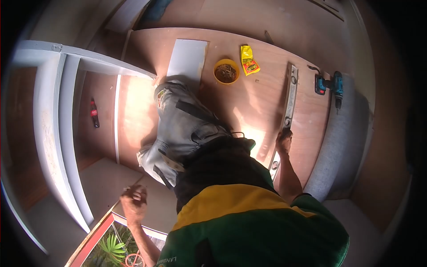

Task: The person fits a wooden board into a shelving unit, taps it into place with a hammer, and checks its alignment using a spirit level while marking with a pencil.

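Note:
My right hand (283, 142) is wrapped round a long silver spirit level (291, 95), which lies lengthwise over the plywood sheet (222, 42). At the lower left my left hand (134, 205) is raised near the window frame, its fingers curled together. Something thin seems to stick out past those fingertips, but it is too small to name. To the right of the level a blue cordless drill (328, 84) lies on its side by the plywood edge. A yellow bowl (226, 71) of screws or nails and a yellow packet (249, 60) sit further left.
A white board (187, 58) lies beyond my knees. A cola bottle (94, 113) lies behind the white upright frame (51, 111) at left. A grey roll (342, 147) runs along the right. The window opening (111, 244) with plants outside is at lower left.

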Demonstrator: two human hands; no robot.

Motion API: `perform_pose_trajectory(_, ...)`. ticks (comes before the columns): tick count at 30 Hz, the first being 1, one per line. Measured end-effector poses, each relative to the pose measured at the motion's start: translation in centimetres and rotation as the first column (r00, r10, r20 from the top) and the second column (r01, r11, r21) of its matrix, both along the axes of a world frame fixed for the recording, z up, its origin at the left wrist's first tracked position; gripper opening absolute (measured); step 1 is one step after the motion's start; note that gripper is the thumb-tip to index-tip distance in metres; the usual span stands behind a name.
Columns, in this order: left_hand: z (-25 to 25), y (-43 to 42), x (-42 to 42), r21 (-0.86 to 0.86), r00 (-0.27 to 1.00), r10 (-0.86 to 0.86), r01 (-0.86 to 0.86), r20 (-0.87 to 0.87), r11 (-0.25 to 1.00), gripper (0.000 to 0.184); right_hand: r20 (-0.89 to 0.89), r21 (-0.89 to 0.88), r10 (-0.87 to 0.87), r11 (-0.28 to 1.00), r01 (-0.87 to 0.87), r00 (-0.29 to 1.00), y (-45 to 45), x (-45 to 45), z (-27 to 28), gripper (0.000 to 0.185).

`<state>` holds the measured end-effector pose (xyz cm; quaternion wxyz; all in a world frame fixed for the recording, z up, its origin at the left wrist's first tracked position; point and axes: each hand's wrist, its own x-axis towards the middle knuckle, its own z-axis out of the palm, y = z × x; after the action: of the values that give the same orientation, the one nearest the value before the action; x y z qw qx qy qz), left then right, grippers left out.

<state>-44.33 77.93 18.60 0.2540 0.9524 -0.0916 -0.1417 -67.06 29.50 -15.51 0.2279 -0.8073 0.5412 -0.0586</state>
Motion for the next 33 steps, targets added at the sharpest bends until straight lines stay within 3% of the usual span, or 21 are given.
perform_pose_trajectory(1, -4.3, 4.6, -3.1, 0.054, 0.925, 0.024, -0.003, -0.38, 0.999, 0.005, -0.074, 0.04, -0.039, 0.998, 0.042, 0.997, 1.1, 0.1, -0.9, 0.046)
perform_pose_trajectory(2, -5.0, 4.8, -5.8, 0.073, 0.809, -0.049, 0.112, -0.586, 0.991, 0.012, -0.096, -0.052, -0.018, 0.999, 0.013, 0.995, 1.7, -1.0, -4.4, 0.047)
perform_pose_trajectory(3, -3.8, 2.5, -7.0, 0.164, 0.696, -0.15, 0.362, -0.702, 0.918, 0.02, -0.238, -0.067, 0.097, 0.991, -0.116, 0.966, 1.3, -3.7, -10.8, 0.052)
perform_pose_trajectory(4, -7.1, 5.0, -11.2, 0.142, 0.672, -0.081, 0.271, -0.736, 0.952, 0.03, -0.378, -0.064, 0.203, 0.968, -0.244, 0.904, 0.7, -5.8, -15.0, 0.057)
perform_pose_trajectory(5, -6.7, -2.7, -14.2, 0.311, 0.97, 0.23, -0.196, -0.075, 0.93, 0.037, -0.258, 0.195, -0.126, 0.964, 0.18, 0.958, 2.4, -0.1, -4.7, 0.063)
perform_pose_trajectory(6, -8.1, -4.5, -15.6, 0.246, 0.959, 0.282, -0.265, -0.035, 0.932, 0.038, -0.265, 0.193, -0.118, 0.966, 0.173, 0.957, 2.6, 1.1, -3.6, 0.063)
perform_pose_trajectory(8, -10.2, -3.8, -16.4, 0.156, 0.911, 0.282, -0.245, -0.301, 0.957, 0.038, -0.586, 0.155, -0.098, 0.961, 0.23, 0.804, 2.2, 2.4, -2.8, 0.075)
perform_pose_trajectory(12, -11.2, -1.7, -18.5, 0.129, 0.775, 0.287, -0.26, -0.563, 0.957, 0.04, -0.714, 0.168, -0.144, 0.915, 0.367, 0.686, -0.8, 4.7, -5.2, 0.077)
perform_pose_trajectory(14, -11.1, -1.0, -19.5, 0.122, 0.731, 0.294, -0.28, -0.616, 0.952, 0.04, -0.605, 0.12, -0.061, 0.979, 0.166, 0.794, -1.1, 9.2, -1.1, 0.084)
perform_pose_trajectory(16, -10.8, -0.4, -20.2, 0.118, 0.686, 0.301, -0.302, -0.662, 0.946, 0.041, -0.285, 0.082, 0.063, 0.996, -0.041, 0.956, -2.7, 13.8, 0.2, 0.081)
perform_pose_trajectory(18, -10.4, 0.0, -20.7, 0.11, 0.649, 0.307, -0.326, -0.696, 0.939, 0.041, 0.061, -0.087, 0.285, 0.956, -0.28, 0.956, -5.8, 18.8, -2.5, 0.072)
perform_pose_trajectory(20, -10.0, 0.3, -21.3, 0.101, 0.621, 0.317, -0.357, -0.717, 0.929, 0.042, 0.125, -0.07, 0.374, 0.927, -0.368, 0.919, -6.9, 25.8, -0.6, 0.068)
perform_pose_trajectory(22, -9.5, 0.9, -21.6, 0.072, 0.6, 0.306, -0.381, -0.739, 0.922, 0.043, 0.079, 0.006, 0.49, 0.871, -0.492, 0.868, -8.5, 31.1, -1.2, 0.074)
perform_pose_trajectory(24, -8.7, 2.2, -21.5, 0.017, 0.598, 0.264, -0.386, -0.757, 0.922, 0.043, -0.164, 0.043, 0.447, 0.894, -0.446, 0.88, -8.1, 34.9, -0.4, 0.082)
perform_pose_trajectory(26, -8.8, 3.5, -21.3, -0.058, 0.633, 0.196, -0.357, -0.749, 0.932, 0.044, -0.187, 0.098, 0.561, 0.827, -0.553, 0.806, -10.3, 36.0, -5.6, 0.1)
perform_pose_trajectory(27, -3.1, -0.2, -16.0, 0.051, 0.497, 0.314, -0.472, -0.809, 0.88, 0.039, -0.313, 0.091, 0.529, 0.843, -0.53, 0.789, -9.5, 36.4, -5.4, 0.101)
perform_pose_trajectory(29, -8.3, 3.2, -19.9, 0.306, 0.515, 0.426, -0.306, -0.743, 0.902, 0.029, -0.271, 0.014, 0.584, 0.797, -0.603, 0.765, -11.2, 36.1, -11.0, 0.098)
perform_pose_trajectory(30, -9.7, 3.9, -20.5, 0.283, 0.436, 0.344, -0.201, -0.831, 0.938, 0.03, -0.109, 0.158, 0.608, 0.791, -0.591, 0.786, -11.5, 36.6, -10.2, 0.095)
perform_pose_trajectory(31, -10.4, 3.8, -21.8, 0.128, 0.526, 0.282, -0.309, -0.803, 0.942, 0.035, -0.224, -0.083, 0.562, 0.803, -0.59, 0.797, -10.5, 35.9, -9.6, 0.083)
perform_pose_trajectory(32, -12.5, 3.5, -22.3, 0.223, 0.548, 0.211, -0.046, -0.81, 0.974, 0.043, -0.28, -0.146, 0.516, 0.811, -0.567, 0.809, -10.2, 35.5, -10.5, 0.083)
perform_pose_trajectory(33, -14.6, 4.1, -23.7, 0.238, 0.685, 0.149, 0.037, -0.713, 0.971, 0.049, -0.297, -0.071, 0.508, 0.833, -0.549, 0.809, -10.2, 35.5, -9.6, 0.082)
